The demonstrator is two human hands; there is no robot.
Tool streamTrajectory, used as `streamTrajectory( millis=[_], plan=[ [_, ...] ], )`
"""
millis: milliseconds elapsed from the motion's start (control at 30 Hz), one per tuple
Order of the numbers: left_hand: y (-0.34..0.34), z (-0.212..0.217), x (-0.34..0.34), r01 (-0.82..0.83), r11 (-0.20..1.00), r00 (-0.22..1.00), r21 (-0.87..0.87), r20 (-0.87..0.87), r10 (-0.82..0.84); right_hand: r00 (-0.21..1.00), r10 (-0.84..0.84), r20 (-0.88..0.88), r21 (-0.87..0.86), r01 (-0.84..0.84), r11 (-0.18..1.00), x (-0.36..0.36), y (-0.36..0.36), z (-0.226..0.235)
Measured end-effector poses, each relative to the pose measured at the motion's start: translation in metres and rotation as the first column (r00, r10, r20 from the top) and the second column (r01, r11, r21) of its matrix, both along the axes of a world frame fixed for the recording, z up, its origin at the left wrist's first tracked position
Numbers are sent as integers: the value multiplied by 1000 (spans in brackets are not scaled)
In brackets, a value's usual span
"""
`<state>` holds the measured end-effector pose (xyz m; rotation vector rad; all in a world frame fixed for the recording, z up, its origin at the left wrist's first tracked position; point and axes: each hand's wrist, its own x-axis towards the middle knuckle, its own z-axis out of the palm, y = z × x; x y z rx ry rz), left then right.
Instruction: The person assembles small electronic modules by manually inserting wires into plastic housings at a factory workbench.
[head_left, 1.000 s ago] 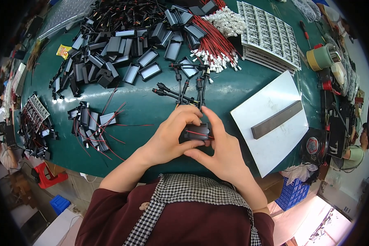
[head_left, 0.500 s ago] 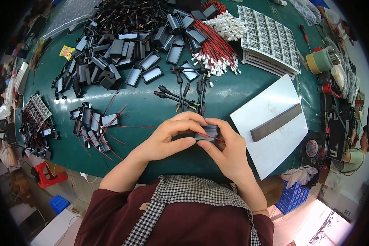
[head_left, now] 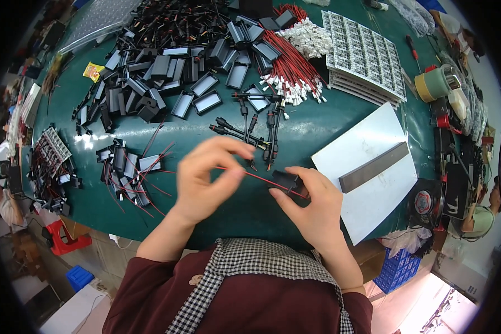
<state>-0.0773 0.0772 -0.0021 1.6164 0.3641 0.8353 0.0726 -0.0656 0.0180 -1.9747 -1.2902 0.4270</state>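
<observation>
Hands now drawn apart, left hand (head_left: 206, 181) pinching red wire (head_left: 256, 176), right hand (head_left: 312, 203) clamped on black housing (head_left: 286, 179)

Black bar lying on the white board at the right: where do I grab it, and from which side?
Grip the black bar at its middle, from above, fingers across its narrow width. It lies flat and diagonal on the white board with both long edges clear, probably pinchable.

Two hands work at six o'clock: the left hand (head_left: 206, 181) and the right hand (head_left: 312, 209). One white board (head_left: 373, 189) lies at three o'clock carrying one dark strip (head_left: 373, 167). Two tape rolls (head_left: 434, 83) sit at two o'clock. The black housings (head_left: 167, 72) at eleven o'clock are too many to count.
</observation>
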Motion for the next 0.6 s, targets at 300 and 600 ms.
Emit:
streamTrajectory(
  millis=[300, 600],
  plan=[
    [2, 42, -29, -47, 970, 929, -238, 347, 130, 941, 277, -195, -159, -309, 938, 1, 10, 16],
    [38, 109, -118, -244, 422, 674, 873, -160, 721, 968, 186, 169, -100, -171, 980, 89, 84, -10]
  ],
)
